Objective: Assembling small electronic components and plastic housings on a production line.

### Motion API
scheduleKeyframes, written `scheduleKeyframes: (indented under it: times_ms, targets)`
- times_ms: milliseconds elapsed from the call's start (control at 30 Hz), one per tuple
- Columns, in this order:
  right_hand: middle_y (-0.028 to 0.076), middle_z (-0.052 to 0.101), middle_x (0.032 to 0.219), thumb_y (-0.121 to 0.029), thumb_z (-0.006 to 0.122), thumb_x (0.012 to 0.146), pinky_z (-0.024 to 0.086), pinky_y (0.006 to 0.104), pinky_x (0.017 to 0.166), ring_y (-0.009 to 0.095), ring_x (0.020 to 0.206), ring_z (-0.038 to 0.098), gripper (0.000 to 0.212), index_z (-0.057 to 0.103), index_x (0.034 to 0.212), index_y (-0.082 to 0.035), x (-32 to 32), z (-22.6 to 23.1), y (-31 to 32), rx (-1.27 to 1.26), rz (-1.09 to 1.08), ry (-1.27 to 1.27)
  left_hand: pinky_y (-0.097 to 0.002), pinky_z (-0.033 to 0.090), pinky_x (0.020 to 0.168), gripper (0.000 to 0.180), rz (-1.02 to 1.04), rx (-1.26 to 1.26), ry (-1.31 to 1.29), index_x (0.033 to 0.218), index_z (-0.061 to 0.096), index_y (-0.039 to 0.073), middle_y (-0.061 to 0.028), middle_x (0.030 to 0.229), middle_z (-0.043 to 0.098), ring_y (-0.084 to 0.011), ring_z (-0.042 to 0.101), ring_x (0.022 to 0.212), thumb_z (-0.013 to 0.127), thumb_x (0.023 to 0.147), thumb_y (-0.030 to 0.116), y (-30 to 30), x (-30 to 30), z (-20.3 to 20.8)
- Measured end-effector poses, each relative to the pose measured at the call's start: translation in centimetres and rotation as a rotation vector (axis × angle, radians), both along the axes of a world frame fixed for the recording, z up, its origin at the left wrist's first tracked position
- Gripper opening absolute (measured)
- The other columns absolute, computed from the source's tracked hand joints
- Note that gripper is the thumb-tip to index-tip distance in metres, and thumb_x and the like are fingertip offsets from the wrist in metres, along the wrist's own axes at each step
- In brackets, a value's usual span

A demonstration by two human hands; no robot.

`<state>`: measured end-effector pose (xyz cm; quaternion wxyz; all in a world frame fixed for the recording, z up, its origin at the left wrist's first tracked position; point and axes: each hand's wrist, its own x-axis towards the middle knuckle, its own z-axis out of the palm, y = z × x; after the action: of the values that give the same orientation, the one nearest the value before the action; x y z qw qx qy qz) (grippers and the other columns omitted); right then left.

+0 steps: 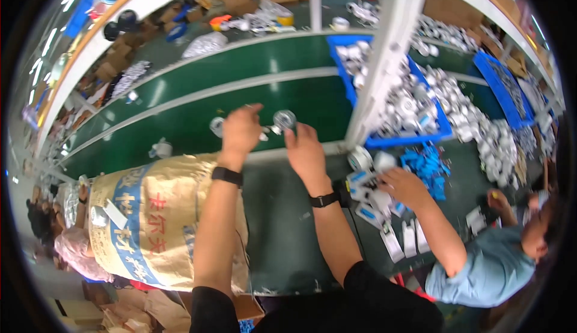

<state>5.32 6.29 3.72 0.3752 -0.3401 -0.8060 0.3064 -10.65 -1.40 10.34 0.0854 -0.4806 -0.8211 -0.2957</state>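
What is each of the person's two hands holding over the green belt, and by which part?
The right hand pinches a round silvery part at its lower edge. The left hand closes around something small; what it is, and where it is gripped, cannot be told.

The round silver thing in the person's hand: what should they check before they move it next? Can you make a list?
1. Right hand grips the round silver part: ok.
2. Left hand is shut on anything: cannot tell.
3. Green belt bare beside the hands: ok.
4. Second silver part lies near the left hand: ok.
5. Co-worker's hand stays apart at the small packets: ok.
6. Part undamaged: cannot tell, too blurred.
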Motion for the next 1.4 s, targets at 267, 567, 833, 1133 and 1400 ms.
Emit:
scheduleKeyframes:
  times_ms: [267,567,833,1133,1400]
  targets:
    - [0.013,0.071,0.099,-0.014,0.068,0.092,0.056,0.0408,0.078,0.034,0.090,0.068,0.020,0.069,0.111,-0.005,19.5,7.2,-13.3,0.025,0.305,0.018,-0.0362,0.054,0.089,0.044,-0.335,-0.091,-0.427,0.120,0.071,0.003,-0.0181,0.112,0.073,-0.0266,0.070,0.102,0.073,0.091,0.037,-0.1,14.9,-1.5]
    - [0.017,0.069,0.106,-0.007,0.069,0.089,0.054,0.0430,0.087,0.038,0.100,0.065,0.024,0.068,0.112,-0.002,28.8,2.8,-8.4,0.113,-0.017,-0.024,-0.0357,0.054,0.080,0.074,-0.208,-0.173,-0.570,0.109,0.068,-0.003,-0.0179,0.101,0.073,-0.0277,0.070,0.090,0.082,0.074,0.060,8.2,20.3,-11.1]
    - [0.017,0.067,0.111,-0.010,0.069,0.089,0.051,0.0449,0.091,0.038,0.105,0.061,0.024,0.067,0.111,-0.001,28.6,1.2,-5.5,0.100,-0.016,0.010,-0.0341,0.055,0.082,0.064,-0.041,0.155,-0.488,0.115,0.064,-0.005,-0.0127,0.097,0.071,-0.0188,0.068,0.088,0.091,0.074,0.037,1.7,17.1,-8.5]
    - [0.014,0.068,0.112,-0.008,0.071,0.089,0.056,0.0341,0.078,0.030,0.092,0.069,0.027,0.067,0.115,-0.002,21.2,0.1,-9.7,-0.181,0.308,0.028,-0.0464,0.050,0.094,0.068,0.173,0.182,0.017,0.134,0.056,0.001,-0.0201,0.111,0.065,-0.0396,0.059,0.105,0.083,0.075,0.019,-10.1,16.0,-9.2]
    - [0.011,0.051,0.147,0.001,0.070,0.078,0.031,0.0533,0.116,0.039,0.144,0.035,0.060,0.059,0.136,-0.010,13.9,-3.3,-4.9,0.414,0.291,-0.272,-0.0481,0.047,0.098,0.063,0.270,0.165,-0.089,0.127,0.060,-0.002,-0.0203,0.116,0.066,-0.0406,0.059,0.110,0.085,0.075,0.021,-13.9,14.7,-12.0]
